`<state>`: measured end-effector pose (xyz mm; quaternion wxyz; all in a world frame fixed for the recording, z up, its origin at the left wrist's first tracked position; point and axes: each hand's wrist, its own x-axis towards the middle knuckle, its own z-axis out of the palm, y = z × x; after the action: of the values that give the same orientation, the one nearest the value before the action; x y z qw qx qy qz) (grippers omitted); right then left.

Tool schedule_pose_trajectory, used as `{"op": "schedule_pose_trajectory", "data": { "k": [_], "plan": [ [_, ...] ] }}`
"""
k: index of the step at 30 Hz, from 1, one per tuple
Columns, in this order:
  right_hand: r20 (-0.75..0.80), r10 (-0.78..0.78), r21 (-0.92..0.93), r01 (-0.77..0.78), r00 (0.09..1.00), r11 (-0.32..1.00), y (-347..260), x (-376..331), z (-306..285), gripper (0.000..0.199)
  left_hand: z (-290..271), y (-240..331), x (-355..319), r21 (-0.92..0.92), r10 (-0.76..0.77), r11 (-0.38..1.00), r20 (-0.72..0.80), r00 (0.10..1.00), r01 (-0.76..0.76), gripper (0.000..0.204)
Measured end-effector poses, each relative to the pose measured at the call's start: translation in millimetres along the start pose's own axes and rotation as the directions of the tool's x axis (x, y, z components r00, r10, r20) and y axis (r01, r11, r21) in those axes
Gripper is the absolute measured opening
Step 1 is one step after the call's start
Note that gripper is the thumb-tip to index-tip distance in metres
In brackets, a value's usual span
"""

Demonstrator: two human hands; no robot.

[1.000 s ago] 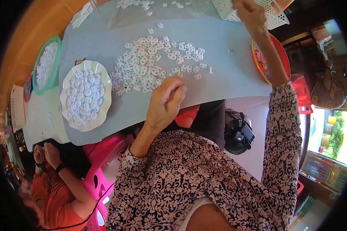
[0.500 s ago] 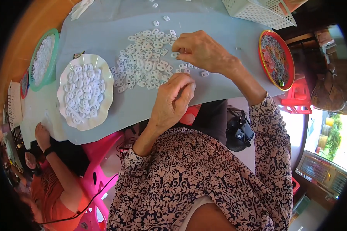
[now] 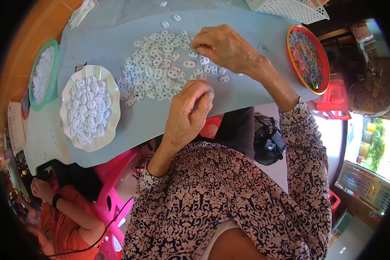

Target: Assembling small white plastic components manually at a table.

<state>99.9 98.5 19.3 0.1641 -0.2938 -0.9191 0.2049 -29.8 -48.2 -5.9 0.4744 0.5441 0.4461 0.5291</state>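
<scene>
A heap of small white plastic pieces, each with two holes (image 3: 154,65), is spread over the grey-blue table. My right hand (image 3: 229,48) hovers at the heap's right side, its fingers curled toward the thumb, close to a few loose pieces. Whatever sits between those fingertips is hidden. Nearer to me, at the table's front edge, my left hand (image 3: 187,113) is closed, thumb against the curled index finger; its contents cannot be seen. A single oval piece (image 3: 189,64) lies between the two hands. To the left, a scalloped cream dish (image 3: 66,113) holds many white oval pieces.
At the far left stands a green basket (image 3: 36,103) of white pieces. A red round tray (image 3: 324,48) with small grey bits is at the right, and a white perforated basket (image 3: 286,12) at the back. A co-worker's hand (image 3: 42,190) is at lower left, beside a pink chair (image 3: 112,182).
The view has shifted slightly, so the table's things appear further left. An oval piece now shows between my hands. The co-worker's hand has come off the table edge toward their body.
</scene>
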Motion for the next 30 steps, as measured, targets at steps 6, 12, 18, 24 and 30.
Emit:
{"op": "schedule_pose_trajectory", "data": {
  "k": [6,12,18,24,30],
  "plan": [
    [-0.018,-0.033,-0.028,0.033,0.999,0.999,0,4,12,0.009,2,-1,0,0.016,0.023,1.000,-0.010,1.000,-0.023,0.004],
    [0.069,0.048,-0.088,-0.042,0.997,0.995,-6,10,8,0.008,2,-1,0,0.035,0.019,0.999,-0.010,1.000,-0.019,0.004],
    [0.139,0.164,-0.081,-0.153,0.977,0.985,-16,9,-2,0.008,1,-2,0,0.052,0.043,0.998,-0.018,0.999,-0.042,0.003],
    [0.070,0.003,-0.048,0.000,0.998,0.999,-19,-2,12,0.010,1,-2,-1,0.070,0.041,0.997,-0.008,0.999,-0.040,0.004],
    [0.110,0.041,0.007,-0.042,0.993,0.999,-24,-2,12,0.010,-1,-3,-3,0.043,0.030,0.999,-0.003,1.000,-0.030,0.006]
  ]
}}
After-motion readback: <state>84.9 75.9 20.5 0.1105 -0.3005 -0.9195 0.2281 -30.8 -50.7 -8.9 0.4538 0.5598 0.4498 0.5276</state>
